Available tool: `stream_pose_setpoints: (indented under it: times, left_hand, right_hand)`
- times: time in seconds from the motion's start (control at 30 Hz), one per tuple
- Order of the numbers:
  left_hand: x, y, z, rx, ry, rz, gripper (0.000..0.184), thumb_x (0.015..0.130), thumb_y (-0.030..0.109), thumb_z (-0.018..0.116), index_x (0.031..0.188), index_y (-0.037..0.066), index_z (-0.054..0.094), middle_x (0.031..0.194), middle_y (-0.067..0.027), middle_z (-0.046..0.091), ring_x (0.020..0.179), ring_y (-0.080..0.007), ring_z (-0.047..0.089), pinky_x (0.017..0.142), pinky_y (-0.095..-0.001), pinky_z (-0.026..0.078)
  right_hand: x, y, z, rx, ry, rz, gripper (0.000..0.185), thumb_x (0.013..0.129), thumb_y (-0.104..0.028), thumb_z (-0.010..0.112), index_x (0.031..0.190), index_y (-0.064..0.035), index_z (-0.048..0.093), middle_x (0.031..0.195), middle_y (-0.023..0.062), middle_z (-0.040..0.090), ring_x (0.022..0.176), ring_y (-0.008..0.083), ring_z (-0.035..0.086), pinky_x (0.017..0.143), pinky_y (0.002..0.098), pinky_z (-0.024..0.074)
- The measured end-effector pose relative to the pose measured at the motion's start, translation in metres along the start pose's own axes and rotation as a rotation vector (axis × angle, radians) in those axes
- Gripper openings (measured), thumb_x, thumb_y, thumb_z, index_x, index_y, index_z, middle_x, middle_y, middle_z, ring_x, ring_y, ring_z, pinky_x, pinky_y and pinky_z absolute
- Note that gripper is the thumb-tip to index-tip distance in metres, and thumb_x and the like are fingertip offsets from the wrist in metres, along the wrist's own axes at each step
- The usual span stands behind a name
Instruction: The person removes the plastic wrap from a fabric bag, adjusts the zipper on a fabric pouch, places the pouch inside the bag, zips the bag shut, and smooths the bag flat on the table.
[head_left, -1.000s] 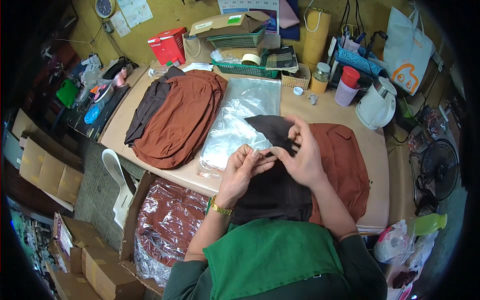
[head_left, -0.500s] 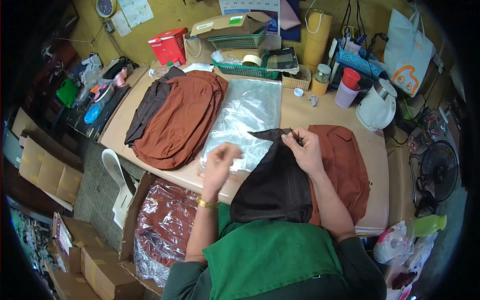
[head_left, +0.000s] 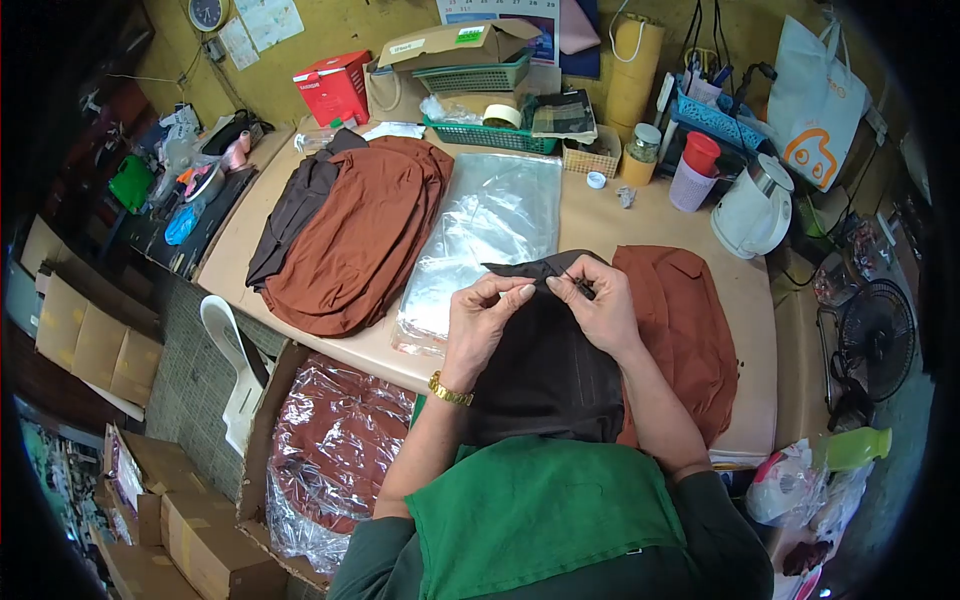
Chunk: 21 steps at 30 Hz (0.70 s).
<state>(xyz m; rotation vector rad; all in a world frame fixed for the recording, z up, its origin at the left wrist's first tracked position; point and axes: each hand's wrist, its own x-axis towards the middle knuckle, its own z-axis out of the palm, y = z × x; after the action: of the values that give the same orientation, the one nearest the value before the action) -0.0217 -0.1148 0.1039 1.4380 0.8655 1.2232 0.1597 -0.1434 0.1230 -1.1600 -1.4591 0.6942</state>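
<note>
A dark brown fabric piece [head_left: 540, 375] hangs over my lap and the table's front edge, joined or lying against rust-brown cloth [head_left: 680, 340] on its right. My left hand [head_left: 485, 318], with a gold watch at the wrist, pinches the dark fabric near its upper edge. Close beside it, my right hand [head_left: 602, 305] is closed on the same edge. A small dark object shows between the right fingers, too hidden to name. Left of my hands lie clear plastic bags [head_left: 490, 215] and a stack of rust and dark brown fabric pieces [head_left: 350, 235].
Below left stands a carton [head_left: 258, 450] holding plastic-wrapped rust cloth [head_left: 330, 430]. Along the back are green baskets [head_left: 490, 138], a jar [head_left: 641, 160], a red cup [head_left: 701, 153] and a white kettle [head_left: 750, 215]. A fan [head_left: 878, 342] stands at right.
My left hand has moved right and up from above the plastic bags to the dark fabric's edge and pinched it. My right hand has shifted slightly left, still on the fabric.
</note>
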Motion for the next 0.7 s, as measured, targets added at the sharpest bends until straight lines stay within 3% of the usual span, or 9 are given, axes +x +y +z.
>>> stream_pose_setpoints:
  times: [0.07, 0.2, 0.27, 0.3, 0.37, 0.43, 0.53, 0.57, 0.7]
  left_hand:
    - [-0.001, 0.002, -0.004, -0.293, -0.018, -0.228, 0.018, 0.089, 0.016, 0.071, 0.097, -0.001, 0.071, 0.073, 0.0006, 0.064, 0.062, -0.0055, 0.058, 0.055, -0.0151, 0.043]
    - [-0.002, -0.008, -0.011, -0.441, -0.042, -0.245, 0.019, 0.094, 0.018, 0.066, 0.096, -0.002, 0.066, 0.08, -0.0056, 0.067, 0.068, -0.0107, 0.066, 0.056, -0.0172, 0.051]
    - [-0.003, -0.009, -0.01, -0.611, -0.055, -0.252, 0.018, 0.098, 0.017, 0.058, 0.095, -0.001, 0.059, 0.086, -0.0122, 0.068, 0.08, -0.0181, 0.071, 0.063, -0.0225, 0.058]
    - [-0.003, -0.008, -0.011, -0.611, -0.054, -0.25, 0.018, 0.098, 0.017, 0.058, 0.095, -0.001, 0.059, 0.086, -0.0122, 0.068, 0.08, -0.0181, 0.071, 0.063, -0.0225, 0.058]
    - [-0.005, -0.005, -0.013, -0.818, -0.125, -0.275, 0.016, 0.1, 0.015, 0.053, 0.095, 0.0, 0.054, 0.087, -0.0156, 0.068, 0.09, -0.0246, 0.072, 0.075, -0.027, 0.061]
    - [-0.006, -0.003, -0.016, -0.834, -0.136, -0.297, 0.016, 0.1, 0.013, 0.053, 0.094, -0.001, 0.054, 0.089, -0.013, 0.065, 0.095, -0.0281, 0.07, 0.08, -0.0302, 0.061]
    - [-0.01, 0.004, -0.016, -0.858, -0.131, -0.329, 0.015, 0.1, 0.011, 0.053, 0.092, -0.003, 0.052, 0.091, -0.0111, 0.06, 0.102, -0.0328, 0.067, 0.086, -0.0346, 0.06]
    - [-0.01, 0.006, -0.015, -0.866, -0.115, -0.337, 0.016, 0.1, 0.01, 0.052, 0.091, -0.003, 0.052, 0.092, -0.0118, 0.059, 0.105, -0.034, 0.066, 0.087, -0.0358, 0.06]
    - [-0.01, -0.006, -0.022, -0.931, -0.193, -0.264, 0.018, 0.101, 0.013, 0.05, 0.093, -0.003, 0.053, 0.106, -0.022, 0.064, 0.104, -0.0317, 0.067, 0.087, -0.0338, 0.06]
  right_hand:
    - [0.0, -0.001, 0.003, -0.004, -0.021, 0.015, 0.021, 0.088, -0.012, 0.071, 0.077, 0.0, 0.059, 0.068, 0.0006, 0.058, 0.065, 0.0035, 0.047, 0.057, 0.0238, 0.0387]
    - [-0.002, -0.002, 0.007, 0.017, 0.071, -0.004, 0.022, 0.088, -0.018, 0.073, 0.095, -0.0008, 0.061, 0.072, 0.0012, 0.057, 0.067, 0.0058, 0.05, 0.061, 0.0246, 0.0429]
    - [-0.004, -0.007, 0.007, -0.045, 0.092, 0.006, 0.027, 0.088, -0.02, 0.073, 0.102, -0.0014, 0.06, 0.075, 0.0019, 0.057, 0.069, 0.0069, 0.051, 0.063, 0.0252, 0.0446]
    - [-0.005, -0.012, 0.008, -0.039, 0.126, -0.03, 0.029, 0.087, -0.021, 0.073, 0.105, -0.0026, 0.06, 0.08, 0.0038, 0.057, 0.072, 0.0104, 0.054, 0.064, 0.0267, 0.0463]
    - [-0.008, -0.023, 0.007, -0.033, 0.158, -0.066, 0.032, 0.087, -0.022, 0.073, 0.109, -0.0037, 0.059, 0.085, 0.0056, 0.057, 0.075, 0.014, 0.057, 0.066, 0.0282, 0.048]
    - [-0.01, -0.032, 0.005, -0.348, 0.083, -0.228, 0.032, 0.085, -0.021, 0.073, 0.109, -0.0046, 0.06, 0.092, 0.0091, 0.056, 0.08, 0.0222, 0.061, 0.068, 0.0325, 0.0498]
    - [-0.013, -0.041, 0.004, -0.524, 0.045, -0.377, 0.033, 0.084, -0.02, 0.073, 0.109, -0.0051, 0.06, 0.094, 0.0104, 0.055, 0.082, 0.0281, 0.062, 0.066, 0.0352, 0.0501]
    - [-0.012, -0.04, 0.004, -0.523, 0.044, -0.378, 0.033, 0.084, -0.02, 0.073, 0.109, -0.0051, 0.06, 0.094, 0.0104, 0.055, 0.082, 0.0281, 0.062, 0.066, 0.0352, 0.0501]
    - [-0.007, -0.011, 0.01, -0.056, 0.075, -0.086, 0.032, 0.087, -0.009, 0.07, 0.113, -0.0011, 0.054, 0.067, 0.0005, 0.042, 0.064, 0.0076, 0.044, 0.061, 0.0246, 0.0412]
